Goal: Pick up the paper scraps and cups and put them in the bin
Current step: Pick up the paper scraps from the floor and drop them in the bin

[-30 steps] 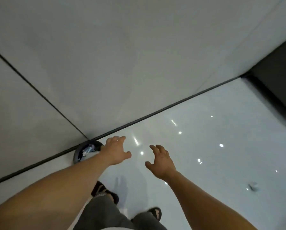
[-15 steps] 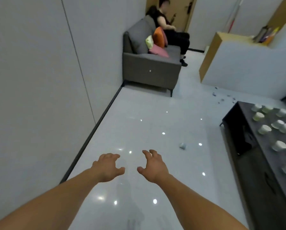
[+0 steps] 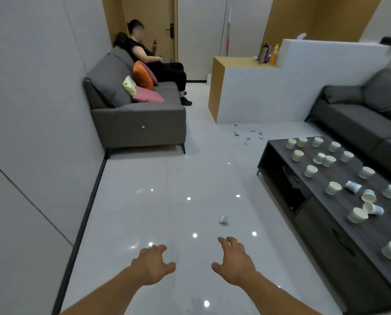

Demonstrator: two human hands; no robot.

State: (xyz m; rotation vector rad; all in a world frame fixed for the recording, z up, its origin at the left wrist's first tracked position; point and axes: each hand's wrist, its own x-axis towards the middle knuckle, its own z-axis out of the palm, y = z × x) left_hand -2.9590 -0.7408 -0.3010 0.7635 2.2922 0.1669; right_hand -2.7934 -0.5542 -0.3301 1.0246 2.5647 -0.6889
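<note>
Both the left hand (image 3: 152, 264) and right hand (image 3: 234, 261) are empty, fingers spread. A fallen cup (image 3: 224, 219) lies just ahead of the right hand; a hasty grab could send it rolling across the glossy floor (image 3: 144, 212).

Both bare forearms outstretched, left hand (image 3: 152, 264) and right hand (image 3: 234, 261) empty, fingers spread.

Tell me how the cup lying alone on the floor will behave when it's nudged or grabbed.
The floor cup lies on its side on glossy tile, so a nudge would probably roll or skid it. It looks like thin paper: likely very light, and a firm pinch may crush it.
</note>
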